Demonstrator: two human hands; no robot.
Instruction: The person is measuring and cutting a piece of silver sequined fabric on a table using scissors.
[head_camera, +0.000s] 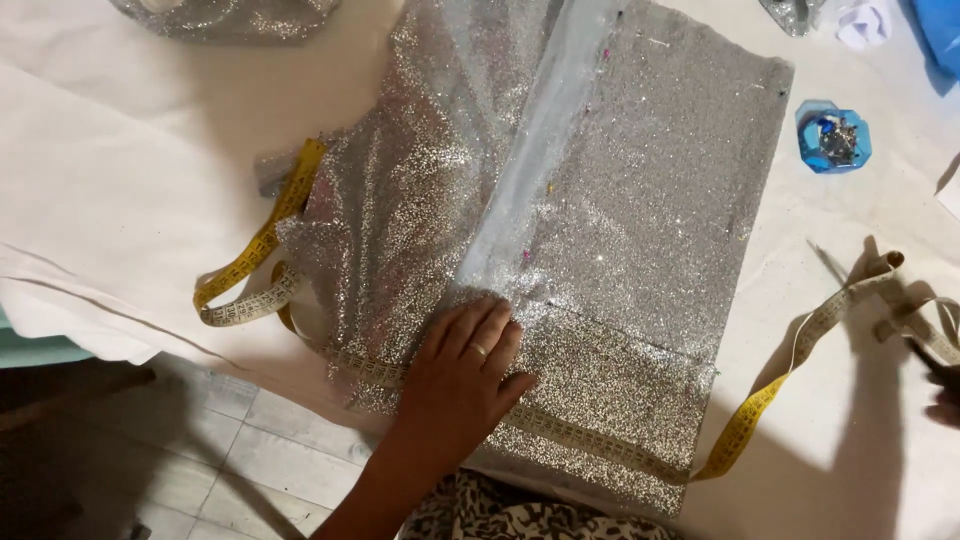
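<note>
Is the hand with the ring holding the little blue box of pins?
No, the left hand lies flat on the sparkly silver cloth, and the blue box sits far off on the table.

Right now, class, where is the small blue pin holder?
In the head view, the blue pin holder sits on the white table cloth at upper right, just right of the silver glitter fabric.

A blue pin dish (833, 137) is sitting on the white table cover (130, 150), while a grey tiled floor (200, 460) is showing below.
</note>
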